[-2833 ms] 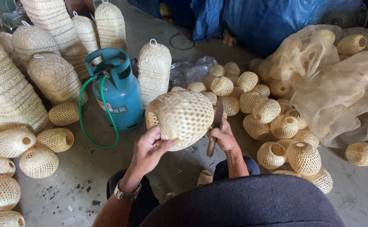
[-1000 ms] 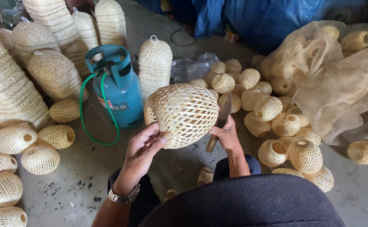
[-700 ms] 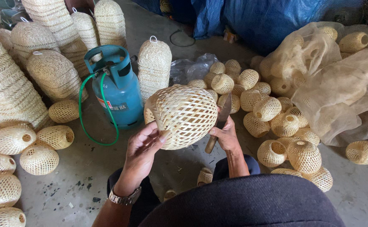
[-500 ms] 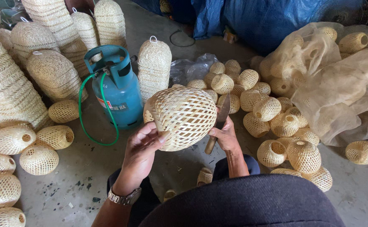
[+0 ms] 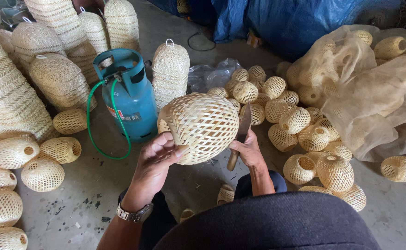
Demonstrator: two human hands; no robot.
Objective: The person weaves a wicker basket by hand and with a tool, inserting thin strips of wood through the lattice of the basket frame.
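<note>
Woven basket (image 5: 202,126) cupped in the left hand (image 5: 155,159); right hand (image 5: 247,150) grips an upright knife (image 5: 240,134) touching its right side.

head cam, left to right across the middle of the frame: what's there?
Stacked woven shades → blue gas cylinder → left hand → held woven bamboo ball → knife in right hand → pile of small woven balls → plastic sack of balls.

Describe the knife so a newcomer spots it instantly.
Start at the blue gas cylinder; right of it both hands hold up a large woven bamboo ball. The knife stands upright in the right hand against the ball's right side. It is the only metal blade among woven pieces.
</note>
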